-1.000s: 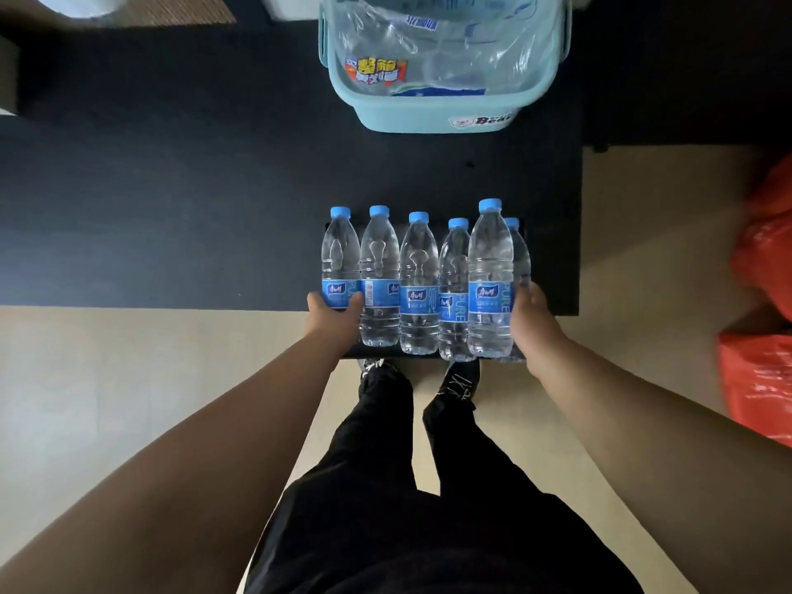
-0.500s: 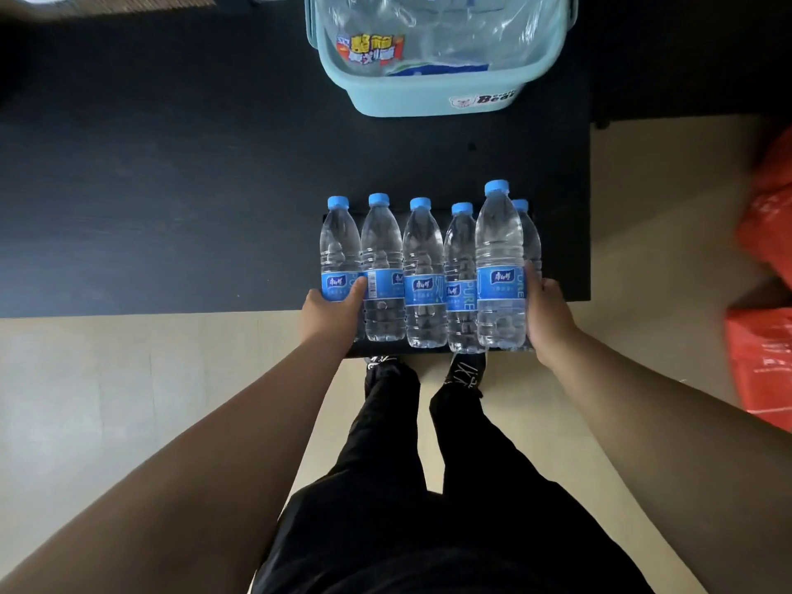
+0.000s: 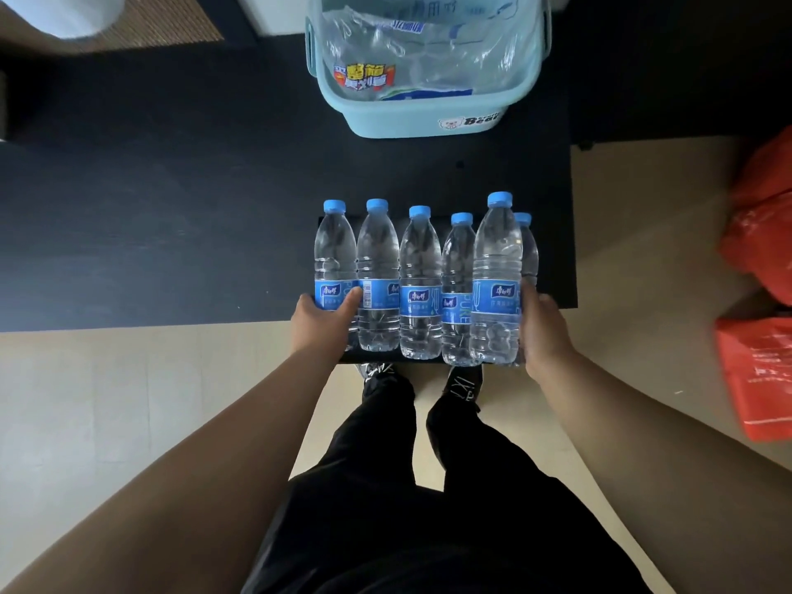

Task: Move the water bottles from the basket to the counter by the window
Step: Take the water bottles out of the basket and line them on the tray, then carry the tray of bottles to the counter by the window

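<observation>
Several clear water bottles (image 3: 420, 285) with blue caps and blue labels stand upright in a tight row on a flat black board (image 3: 377, 357). The board juts past the near edge of the dark counter (image 3: 171, 216). My left hand (image 3: 321, 323) grips the leftmost bottle, thumb across its label. At the other end my right hand (image 3: 542, 332) holds the tall rightmost bottle, fingers hidden behind it. The light blue basket (image 3: 424, 122) sits on the counter behind the row and holds crumpled clear plastic wrap.
Red plastic bags (image 3: 763, 259) lie on the beige floor at the right. A woven mat (image 3: 171, 19) and a white object (image 3: 77, 15) are at the top left. My legs and shoes (image 3: 463, 383) are below the counter edge.
Both hands keep the same hold on the ends of the row. Only the view has wobbled slightly.
</observation>
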Tool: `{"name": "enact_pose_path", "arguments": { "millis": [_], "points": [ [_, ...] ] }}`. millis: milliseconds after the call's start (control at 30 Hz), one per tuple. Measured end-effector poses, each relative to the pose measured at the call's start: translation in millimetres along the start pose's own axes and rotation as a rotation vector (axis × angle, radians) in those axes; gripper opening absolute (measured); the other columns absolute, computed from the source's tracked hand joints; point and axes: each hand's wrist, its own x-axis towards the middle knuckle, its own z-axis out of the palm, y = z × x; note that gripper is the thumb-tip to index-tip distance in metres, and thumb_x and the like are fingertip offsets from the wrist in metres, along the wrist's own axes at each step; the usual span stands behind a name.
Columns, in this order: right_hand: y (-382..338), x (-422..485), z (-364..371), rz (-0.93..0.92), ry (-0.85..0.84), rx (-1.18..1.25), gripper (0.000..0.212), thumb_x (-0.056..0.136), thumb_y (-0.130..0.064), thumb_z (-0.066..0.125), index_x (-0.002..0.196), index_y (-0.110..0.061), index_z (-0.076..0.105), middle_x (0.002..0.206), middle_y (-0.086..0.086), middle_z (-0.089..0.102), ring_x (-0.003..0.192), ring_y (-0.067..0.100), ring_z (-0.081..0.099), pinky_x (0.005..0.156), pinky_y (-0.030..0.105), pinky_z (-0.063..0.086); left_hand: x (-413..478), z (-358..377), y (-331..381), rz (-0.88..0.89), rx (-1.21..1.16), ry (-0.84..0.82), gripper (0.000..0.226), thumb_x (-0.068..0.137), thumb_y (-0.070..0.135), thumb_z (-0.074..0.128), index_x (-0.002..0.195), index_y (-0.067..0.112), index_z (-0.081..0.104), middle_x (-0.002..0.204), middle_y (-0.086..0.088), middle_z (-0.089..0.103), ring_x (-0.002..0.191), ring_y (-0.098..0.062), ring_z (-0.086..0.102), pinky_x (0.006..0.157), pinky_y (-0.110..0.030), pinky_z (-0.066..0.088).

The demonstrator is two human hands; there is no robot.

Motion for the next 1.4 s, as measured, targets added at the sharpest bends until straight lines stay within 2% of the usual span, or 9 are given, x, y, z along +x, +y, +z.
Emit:
{"name": "enact_pose_path", "arguments": {
  "millis": [300,433,567,733,833,933,1067,1267,1400],
  "points": [
    [-45,-50,-26,-0.111,0.022,0.005,0.086,0.083,-0.078,0.053,0.117,0.000,0.068,0.113,0.025,0.072,0.101,0.042,0.074,0.096,0.062,0.058,-41,-40,33,0.027,-0.089,-0.007,0.065,0.063,0.086,0.060,0.094,0.028,0.054,0.091,0.005,0.067,0.074,-0.012,0.067,0.053,-0.029,0.045],
    [-65,-78,-37,-0.141,0.040,0.072,0.073,0.095,-0.068,0.056,0.120,0.000,0.068,0.116,0.027,0.072,0.104,0.044,0.073,0.095,0.062,0.059,-56,-63,56,0.045,-0.104,-0.008,0.063,0.069,0.081,0.067,0.100,0.027,0.057,0.091,0.007,0.069,0.073,-0.011,0.070,0.053,-0.027,0.050],
    [-85,-105,-49,-0.192,0.000,0.115,0.071,0.095,-0.067,0.057,0.122,-0.003,0.069,0.114,0.027,0.074,0.101,0.047,0.074,0.092,0.065,0.059,-75,-88,80,0.068,-0.109,0.003,0.065,0.066,0.081,0.067,0.098,0.024,0.059,0.088,0.006,0.070,0.072,-0.012,0.069,0.053,-0.027,0.048],
    [-115,-130,-65,-0.279,0.011,0.079,0.106,0.061,-0.087,0.050,0.115,0.002,0.069,0.116,0.033,0.070,0.106,0.051,0.070,0.098,0.067,0.054,-96,-117,112,0.086,-0.166,-0.004,0.065,0.060,0.079,0.069,0.093,0.023,0.066,0.083,0.003,0.073,0.066,-0.014,0.071,0.051,-0.026,0.047],
    [-131,-138,-74,-0.286,0.002,0.087,0.110,0.057,-0.092,0.052,0.115,0.000,0.070,0.115,0.028,0.073,0.107,0.047,0.072,0.100,0.065,0.055,-106,-131,127,0.111,-0.175,-0.002,0.064,0.060,0.080,0.067,0.089,0.022,0.069,0.078,0.003,0.073,0.055,-0.011,0.069,0.045,-0.022,0.044],
    [-147,-150,-85,-0.306,0.002,0.072,0.110,0.054,-0.097,0.052,0.110,-0.005,0.072,0.110,0.020,0.076,0.102,0.041,0.074,0.100,0.062,0.056,-120,-145,140,0.130,-0.193,0.027,0.062,0.063,0.080,0.069,0.084,0.021,0.071,0.073,0.002,0.073,0.060,-0.014,0.069,0.047,-0.024,0.044],
    [-174,-162,-95,-0.332,-0.005,0.072,0.124,0.041,-0.105,0.053,0.111,-0.005,0.073,0.105,0.020,0.077,0.096,0.041,0.076,0.097,0.063,0.058,-132,-163,158,0.150,-0.225,0.066,0.059,0.068,0.077,0.073,0.080,0.019,0.072,0.071,0.000,0.073,0.059,-0.015,0.069,0.046,-0.024,0.044],
    [-198,-181,-99,-0.429,0.040,0.003,0.100,0.058,-0.094,0.047,0.099,-0.008,0.077,0.090,0.013,0.079,0.084,0.036,0.077,0.089,0.057,0.062,-153,-185,167,0.148,-0.300,0.103,0.060,0.068,0.075,0.076,0.082,0.017,0.074,0.067,0.003,0.074,0.051,-0.011,0.070,0.041,-0.020,0.044],
    [-206,-192,-96,-0.458,0.041,0.010,0.081,0.077,-0.083,0.055,0.093,-0.007,0.076,0.087,0.012,0.079,0.078,0.033,0.078,0.076,0.044,0.062,-167,-199,160,0.132,-0.349,0.116,0.061,0.064,0.075,0.076,0.083,0.017,0.075,0.065,0.004,0.075,0.054,-0.013,0.072,0.047,-0.022,0.047]
  ]
}}
